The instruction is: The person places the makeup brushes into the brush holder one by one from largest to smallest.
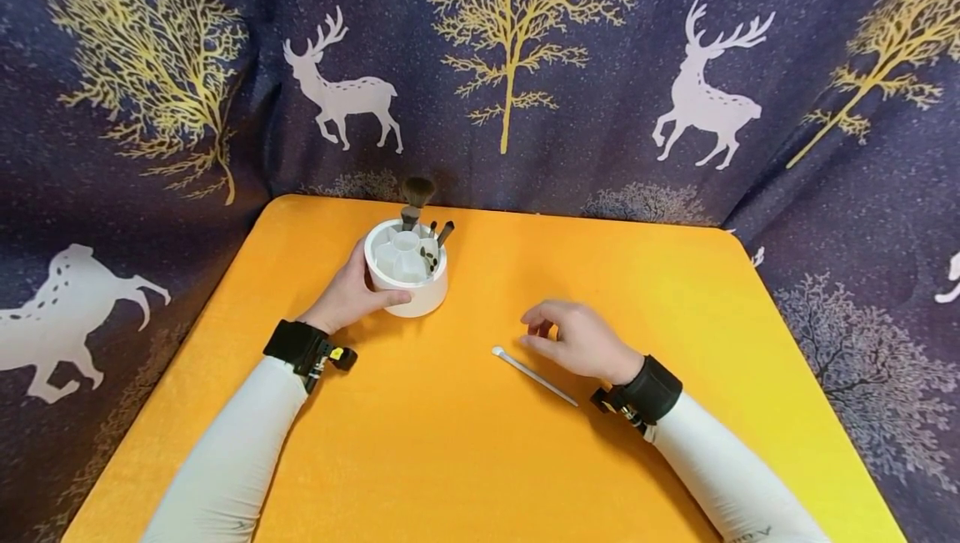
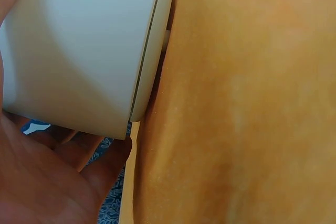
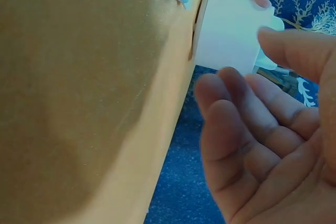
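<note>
My left hand (image 1: 352, 291) grips a round white makeup brush holder (image 1: 408, 297) by its side, thumb across the front and fingers behind. Its top is split into compartments, and several dark-bristled makeup brushes (image 1: 417, 193) stand in those at the back and right. The left wrist view shows the holder's smooth wall (image 2: 79, 40) close up against the palm. Over the table, my right hand (image 1: 581, 339) has loosely bent fingers with nothing between them. Just left of and below it lies a slim white stick (image 1: 536, 376) with a wider rounded end pointing toward the holder.
A yellow-orange cloth covers the table (image 1: 420, 451). Behind it hangs a dark blue curtain (image 1: 465, 109) printed with white deer and golden trees, close to the table's back edge. Each wrist wears a black strap with a small camera (image 1: 343, 358).
</note>
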Demonstrator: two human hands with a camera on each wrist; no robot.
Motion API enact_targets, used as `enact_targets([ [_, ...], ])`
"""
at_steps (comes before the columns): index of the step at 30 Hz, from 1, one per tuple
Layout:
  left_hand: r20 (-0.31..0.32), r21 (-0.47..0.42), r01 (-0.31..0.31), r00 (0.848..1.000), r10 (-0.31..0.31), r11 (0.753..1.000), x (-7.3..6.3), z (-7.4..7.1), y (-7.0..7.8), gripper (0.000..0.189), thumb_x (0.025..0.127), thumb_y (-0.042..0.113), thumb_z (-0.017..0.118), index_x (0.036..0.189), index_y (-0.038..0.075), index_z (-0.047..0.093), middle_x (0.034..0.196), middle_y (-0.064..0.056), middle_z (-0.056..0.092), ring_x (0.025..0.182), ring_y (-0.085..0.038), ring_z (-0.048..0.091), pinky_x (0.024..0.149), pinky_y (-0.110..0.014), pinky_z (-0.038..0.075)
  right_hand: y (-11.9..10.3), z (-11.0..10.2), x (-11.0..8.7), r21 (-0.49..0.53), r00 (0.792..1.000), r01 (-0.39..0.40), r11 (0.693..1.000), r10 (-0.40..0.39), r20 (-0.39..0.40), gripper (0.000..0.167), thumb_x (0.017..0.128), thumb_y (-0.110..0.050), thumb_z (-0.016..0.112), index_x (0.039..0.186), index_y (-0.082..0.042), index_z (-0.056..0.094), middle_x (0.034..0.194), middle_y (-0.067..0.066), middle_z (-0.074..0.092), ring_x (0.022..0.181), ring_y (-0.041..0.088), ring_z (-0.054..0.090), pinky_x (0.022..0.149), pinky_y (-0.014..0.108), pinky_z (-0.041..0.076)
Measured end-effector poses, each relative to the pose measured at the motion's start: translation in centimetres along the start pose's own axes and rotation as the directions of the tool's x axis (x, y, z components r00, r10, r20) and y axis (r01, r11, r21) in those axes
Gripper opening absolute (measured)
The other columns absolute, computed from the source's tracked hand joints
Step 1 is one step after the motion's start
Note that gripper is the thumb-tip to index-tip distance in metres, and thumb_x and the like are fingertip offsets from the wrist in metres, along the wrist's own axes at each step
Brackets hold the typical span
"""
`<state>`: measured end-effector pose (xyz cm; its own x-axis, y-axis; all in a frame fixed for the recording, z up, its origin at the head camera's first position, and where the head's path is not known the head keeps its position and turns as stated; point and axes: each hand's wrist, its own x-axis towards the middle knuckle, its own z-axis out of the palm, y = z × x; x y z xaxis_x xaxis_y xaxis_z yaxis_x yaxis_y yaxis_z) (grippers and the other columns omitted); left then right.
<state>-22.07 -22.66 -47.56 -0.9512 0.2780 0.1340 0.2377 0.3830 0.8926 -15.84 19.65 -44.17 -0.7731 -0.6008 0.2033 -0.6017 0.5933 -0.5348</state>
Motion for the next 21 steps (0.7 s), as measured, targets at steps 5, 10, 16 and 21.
enact_targets([
  [5, -0.004, -0.004, 0.006, 1.0, -0.006, 1.0, -0.1, 0.04, 0.14, 0.126, 0.085, 0.028, 0.102, 0.178, 0.019, 0.017, 0.173, -0.013, 0.037, 0.153, -0.037, 0.043, 0.129, -0.06, 0.033, 0.12, 0.25, -0.41, -0.011, 0.997, -0.037, 0.999, 0.037, 0.072, 0.026, 0.103, -0.029, 0.084, 0.122, -0.011, 0.08, 0.101, -0.013, 0.073, 0.09, 0.005, 0.068, 0.081, 0.034, 0.059],
  [10, -0.008, -0.011, 0.002, 1.0, -0.002, 1.0, -0.19, 0.03, 0.24, 0.125, 0.085, 0.024, 0.101, 0.178, 0.02, 0.018, 0.174, -0.013, 0.037, 0.153, -0.037, 0.043, 0.129, -0.061, 0.032, 0.24, 0.57, -0.64, -0.042, 0.995, -0.025, 0.999, 0.029, 0.098, 0.027, 0.101, -0.03, 0.086, 0.121, -0.013, 0.08, 0.097, -0.014, 0.072, 0.084, 0.002, 0.065, 0.077, 0.03, 0.059],
  [16, -0.007, -0.017, 0.004, 1.0, -0.004, 1.0, -0.15, 0.05, 0.35, 0.125, 0.085, 0.024, 0.101, 0.178, 0.02, 0.017, 0.173, -0.014, 0.038, 0.153, -0.037, 0.043, 0.128, -0.061, 0.032, 0.26, 0.71, -0.74, -0.052, 0.988, -0.038, 0.998, 0.046, 0.149, 0.028, 0.099, -0.035, 0.088, 0.118, -0.016, 0.08, 0.095, -0.016, 0.069, 0.081, 0.001, 0.061, 0.074, 0.028, 0.055],
  [21, -0.006, -0.032, -0.007, 1.0, 0.007, 0.999, -0.12, 0.08, 0.29, 0.125, 0.085, 0.022, 0.101, 0.178, 0.019, 0.017, 0.174, -0.014, 0.037, 0.153, -0.037, 0.043, 0.129, -0.061, 0.032, 0.18, 0.89, -0.76, -0.063, 0.98, -0.04, 0.997, 0.052, 0.19, 0.026, 0.098, -0.036, 0.089, 0.116, -0.019, 0.08, 0.092, -0.017, 0.067, 0.078, 0.002, 0.059, 0.072, 0.027, 0.054],
])
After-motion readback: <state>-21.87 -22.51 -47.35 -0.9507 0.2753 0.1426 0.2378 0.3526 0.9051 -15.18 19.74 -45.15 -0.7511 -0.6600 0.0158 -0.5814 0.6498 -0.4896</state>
